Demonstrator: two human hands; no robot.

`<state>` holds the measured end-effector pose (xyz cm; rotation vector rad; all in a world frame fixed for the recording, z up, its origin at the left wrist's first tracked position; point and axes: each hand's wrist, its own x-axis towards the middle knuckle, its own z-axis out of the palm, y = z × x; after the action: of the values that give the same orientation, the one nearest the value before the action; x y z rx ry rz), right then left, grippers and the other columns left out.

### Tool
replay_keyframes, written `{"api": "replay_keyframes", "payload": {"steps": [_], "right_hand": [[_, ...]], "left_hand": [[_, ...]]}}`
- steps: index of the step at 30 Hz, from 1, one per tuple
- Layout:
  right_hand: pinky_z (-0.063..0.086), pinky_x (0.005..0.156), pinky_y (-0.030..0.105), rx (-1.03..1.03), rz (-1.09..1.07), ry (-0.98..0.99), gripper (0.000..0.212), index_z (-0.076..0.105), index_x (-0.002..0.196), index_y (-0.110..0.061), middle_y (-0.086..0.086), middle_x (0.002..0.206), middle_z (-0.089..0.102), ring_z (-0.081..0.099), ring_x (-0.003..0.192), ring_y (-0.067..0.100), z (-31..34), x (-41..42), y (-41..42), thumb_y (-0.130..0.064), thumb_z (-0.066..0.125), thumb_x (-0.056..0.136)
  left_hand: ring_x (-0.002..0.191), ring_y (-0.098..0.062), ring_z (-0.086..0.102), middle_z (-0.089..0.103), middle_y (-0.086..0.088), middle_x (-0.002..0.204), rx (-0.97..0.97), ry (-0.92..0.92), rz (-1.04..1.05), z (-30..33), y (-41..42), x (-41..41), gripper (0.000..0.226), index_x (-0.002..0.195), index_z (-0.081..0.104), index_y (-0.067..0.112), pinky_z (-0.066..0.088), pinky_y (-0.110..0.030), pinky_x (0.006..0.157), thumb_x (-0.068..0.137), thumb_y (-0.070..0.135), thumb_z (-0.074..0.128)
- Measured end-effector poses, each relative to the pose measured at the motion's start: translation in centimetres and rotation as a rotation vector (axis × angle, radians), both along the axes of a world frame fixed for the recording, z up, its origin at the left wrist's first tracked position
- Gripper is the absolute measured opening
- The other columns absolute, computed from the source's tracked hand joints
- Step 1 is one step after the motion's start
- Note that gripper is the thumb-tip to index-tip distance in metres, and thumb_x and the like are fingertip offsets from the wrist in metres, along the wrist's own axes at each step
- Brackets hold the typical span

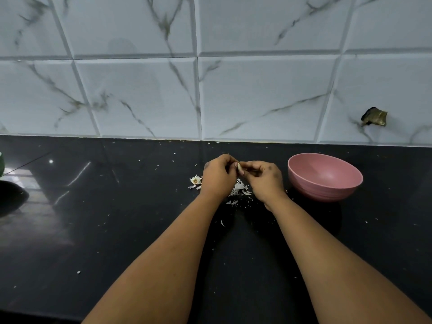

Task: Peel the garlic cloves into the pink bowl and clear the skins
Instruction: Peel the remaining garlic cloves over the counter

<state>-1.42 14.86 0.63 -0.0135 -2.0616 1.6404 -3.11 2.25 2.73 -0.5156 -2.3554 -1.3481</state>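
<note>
A pale garlic clove (239, 167) is pinched between the fingertips of both hands, held just above the black counter. My left hand (218, 175) curls round it from the left, my right hand (264, 176) from the right. Under and between the hands lies a pile of white garlic skins (240, 190). A garlic root stub (195, 180) with skin bits sits just left of my left hand. The pink bowl (325, 176) stands on the counter to the right of my right hand; the part of its inside that shows holds nothing.
The black glossy counter (117, 218) is sprinkled with tiny skin flecks. A marble-tiled wall (210, 78) rises right behind, with a broken hole (374, 116) at the right. A dark green object (2, 164) shows at the far left edge.
</note>
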Motion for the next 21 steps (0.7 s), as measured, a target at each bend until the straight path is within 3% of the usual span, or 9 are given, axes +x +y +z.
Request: {"api": "replay_keyframes", "payload": {"steps": [2,7,13,16,21], "right_hand": [[0.059,0.079,0.030,-0.011,0.009,-0.009,0.015,0.076,0.096,-0.013,0.003,0.083,0.075,0.073,0.082,0.014,0.08,0.12,0.00,-0.014,0.077,0.080],[0.058,0.076,0.028,0.000,0.015,-0.020,0.014,0.076,0.093,-0.016,0.003,0.082,0.075,0.072,0.080,0.016,0.23,0.33,-0.11,-0.014,0.078,0.079],[0.057,0.077,0.027,0.077,0.027,-0.036,0.034,0.067,0.116,-0.027,-0.003,0.082,0.069,0.069,0.081,0.013,0.29,0.19,-0.19,-0.014,0.072,0.085],[0.059,0.080,0.035,0.062,0.054,-0.018,0.023,0.072,0.101,-0.028,0.001,0.083,0.071,0.069,0.080,0.015,0.26,0.16,-0.49,-0.011,0.070,0.086],[0.055,0.073,0.026,-0.028,0.065,-0.026,0.023,0.072,0.093,-0.023,0.002,0.082,0.071,0.068,0.076,0.014,0.39,0.27,-0.84,-0.002,0.066,0.086]], "left_hand": [[0.070,-0.011,0.065,0.071,0.001,0.075,-0.012,0.014,0.006,0.02,0.00,0.02,0.012,0.089,0.070,0.012,0.048,-0.016,0.066,0.091,0.012,0.058],[0.072,-0.014,0.067,0.071,0.001,0.073,-0.034,0.015,0.010,-0.04,-0.04,-0.19,0.010,0.085,0.068,0.014,0.054,-0.033,0.079,0.090,0.013,0.059],[0.069,-0.016,0.065,0.070,0.002,0.070,-0.033,0.007,0.027,-0.25,-0.07,-0.37,0.010,0.080,0.063,0.014,0.053,-0.036,0.080,0.086,0.013,0.056],[0.075,-0.020,0.062,0.067,0.001,0.071,-0.057,0.003,0.066,-0.14,-0.08,-0.36,0.007,0.082,0.061,0.014,0.050,-0.034,0.079,0.087,0.014,0.057],[0.078,-0.018,0.058,0.061,0.006,0.072,-0.088,0.001,0.092,-0.05,0.08,-0.26,0.008,0.081,0.056,0.017,0.040,-0.026,0.076,0.088,0.015,0.056]]}}
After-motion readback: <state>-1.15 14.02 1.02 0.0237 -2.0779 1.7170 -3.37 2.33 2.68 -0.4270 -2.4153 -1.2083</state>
